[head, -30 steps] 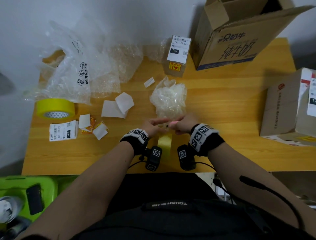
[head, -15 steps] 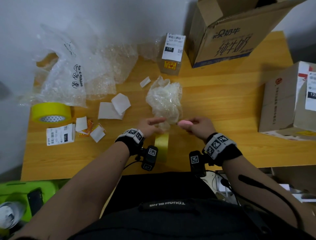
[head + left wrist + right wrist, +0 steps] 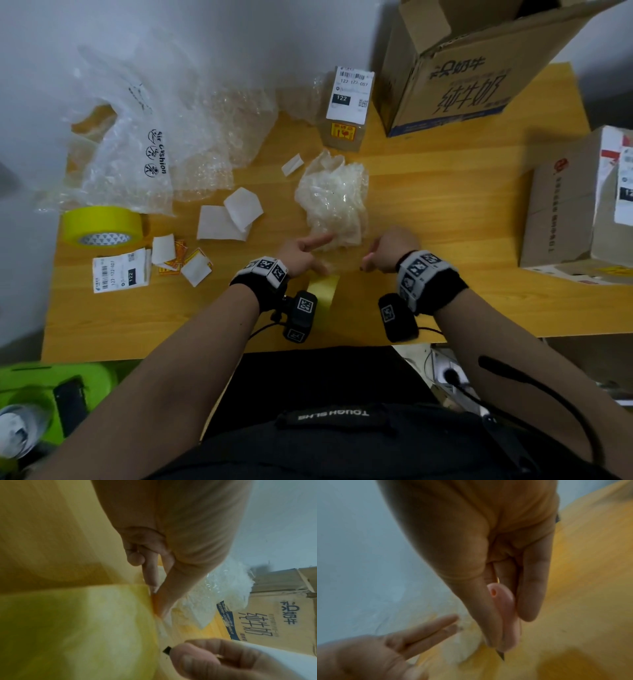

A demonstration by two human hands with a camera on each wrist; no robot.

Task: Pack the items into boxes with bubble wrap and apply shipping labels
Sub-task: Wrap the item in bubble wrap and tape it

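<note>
A crumpled bubble-wrapped bundle point(image 3: 334, 202) lies mid-table. Just in front of it my left hand point(image 3: 308, 250) holds the end of a strip of yellow tape point(image 3: 323, 287), which hangs toward me; its index and middle fingers point(image 3: 426, 627) point straight at the bundle. In the left wrist view the strip point(image 3: 85, 622) meets the thumb and a fingertip. My right hand point(image 3: 376, 260), a hand's width to the right, grips a pink utility knife point(image 3: 506, 615) with its blade tip point(image 3: 500, 655) out and pointing down at the table.
A yellow tape roll point(image 3: 102, 224), a loose shipping label point(image 3: 120, 274) and backing papers point(image 3: 229, 219) lie at the left, with a bubble-wrap bag point(image 3: 154, 147) behind. A small labelled box point(image 3: 347, 109), a big open carton point(image 3: 462, 68) and a right-edge box point(image 3: 575, 205) stand around.
The hands were together at the tape. My right hand pulled the knife away to the right, then turned knuckles up. The left hand stayed with the strip.
</note>
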